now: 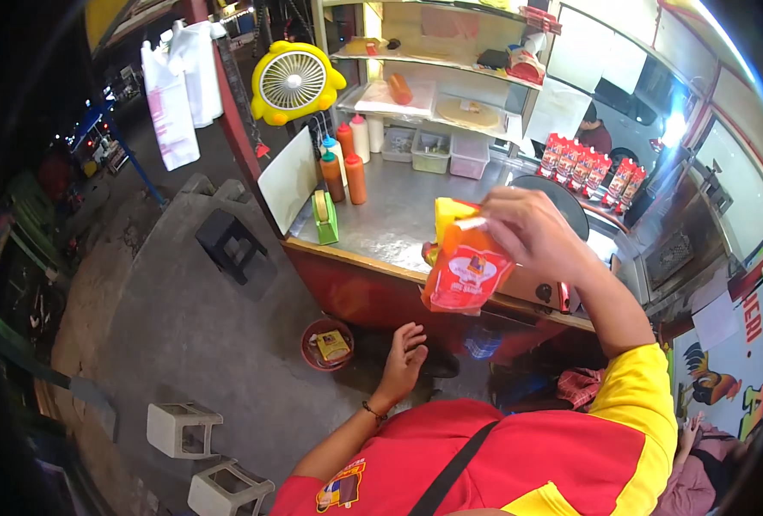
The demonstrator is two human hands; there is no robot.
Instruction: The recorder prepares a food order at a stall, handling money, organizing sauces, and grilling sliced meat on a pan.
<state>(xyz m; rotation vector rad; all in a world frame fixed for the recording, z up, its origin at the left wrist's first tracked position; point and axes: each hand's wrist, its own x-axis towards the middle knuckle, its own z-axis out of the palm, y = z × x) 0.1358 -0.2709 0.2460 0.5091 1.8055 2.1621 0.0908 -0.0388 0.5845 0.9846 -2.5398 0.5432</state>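
Note:
My right hand (528,227) pinches the top of an orange-red sauce pouch (475,276) with a printed label. Behind the pouch hangs a yellow packet (447,214), partly hidden, and it seems to be in the same grip. Both are held up over the front edge of the steel counter (394,222). Lower down, my left hand (406,362) is raised before my body, fingers apart, with nothing in it. To its left, a round reddish bin (306,361) stands on the floor with a yellow wrapper (333,346) inside.
Several squeeze bottles (355,179) and a green tape dispenser (325,219) stand at the counter's left end. Lidded tubs (469,157), a round dark griddle (558,200) and several red pouches (589,169) are farther back. Stools (230,242) stand at left. A seated person (697,464) is lower right.

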